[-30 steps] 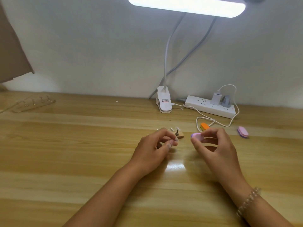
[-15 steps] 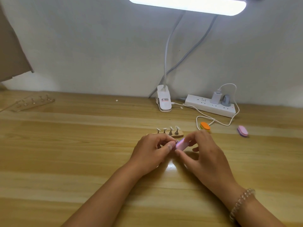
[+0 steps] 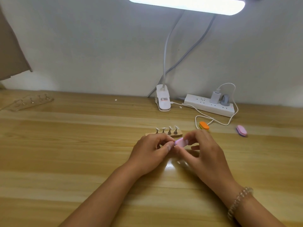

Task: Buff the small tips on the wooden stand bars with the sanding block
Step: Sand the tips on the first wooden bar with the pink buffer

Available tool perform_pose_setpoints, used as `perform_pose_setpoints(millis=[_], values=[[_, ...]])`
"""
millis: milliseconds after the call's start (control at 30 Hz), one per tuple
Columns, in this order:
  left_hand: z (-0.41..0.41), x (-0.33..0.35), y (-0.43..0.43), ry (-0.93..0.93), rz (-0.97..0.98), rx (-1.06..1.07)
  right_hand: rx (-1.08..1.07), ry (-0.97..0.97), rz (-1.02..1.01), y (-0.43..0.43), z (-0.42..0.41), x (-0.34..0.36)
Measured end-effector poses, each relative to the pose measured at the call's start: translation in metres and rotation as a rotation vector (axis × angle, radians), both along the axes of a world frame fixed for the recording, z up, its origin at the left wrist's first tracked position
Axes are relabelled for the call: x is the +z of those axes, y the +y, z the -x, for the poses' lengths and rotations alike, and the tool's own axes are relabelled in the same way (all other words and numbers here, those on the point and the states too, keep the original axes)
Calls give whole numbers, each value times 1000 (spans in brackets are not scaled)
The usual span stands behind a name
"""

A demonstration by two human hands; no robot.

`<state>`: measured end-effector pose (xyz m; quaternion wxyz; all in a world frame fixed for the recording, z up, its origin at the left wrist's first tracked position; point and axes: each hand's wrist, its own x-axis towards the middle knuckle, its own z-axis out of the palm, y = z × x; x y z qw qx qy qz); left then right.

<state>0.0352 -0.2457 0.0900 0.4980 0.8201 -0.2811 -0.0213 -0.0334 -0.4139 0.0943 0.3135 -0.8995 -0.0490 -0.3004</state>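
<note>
A short wooden stand bar (image 3: 179,134) lies mid-table, with several small white tips (image 3: 169,128) standing on metal pegs along it. Just in front of it my two hands meet. My right hand (image 3: 207,155) pinches a pink sanding block (image 3: 181,142) between thumb and fingers, its left end against my left fingertips. My left hand (image 3: 150,153) has thumb and forefinger curled and pinched together on a small tip piece, which the fingers almost entirely hide.
An orange sanding block (image 3: 204,125) and a second pink block (image 3: 241,130) lie to the right. Behind them are a white power strip (image 3: 207,106), its loose white cable (image 3: 213,120) and a lamp clamp (image 3: 163,101). A clear stand (image 3: 31,102) sits far left.
My right hand brought the pink block leftward and down until it met my left fingertips. The left hand stayed almost still, drawing slightly nearer. More of the stand bar shows now.
</note>
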Motion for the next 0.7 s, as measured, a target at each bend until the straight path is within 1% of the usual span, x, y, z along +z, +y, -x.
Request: perform_pose_setpoints(millis=[100,167,200,233,300,333,433,533,567,633,700], values=[[1,-1,-1,40,47,-15,-126,26,-256,-13,-4,3],[1,-1,-2,38,47,-17,-106,13,-363,-13,-2,6],[1,-1,-1,30,42,-23,-56,4,-374,-9,-1,7],[1,-1,-1,20,35,-28,7,0,-344,-4,1,7],[0,0,-1,-7,19,-25,91,21,-190,5,5,7],[0,0,-1,-13,16,-23,87,37,-141,5,5,7],[1,1,0,-12,15,-28,38,38,-179,0,4,8],[0,1,0,-29,-3,-20,94,4,-99,5,6,7],[-1,1,0,-33,-8,-19,99,23,-107,5,5,6],[0,0,0,-24,-8,-33,47,69,-197,0,1,5],[0,-1,-1,-3,19,-49,-42,45,-293,-6,-2,6]])
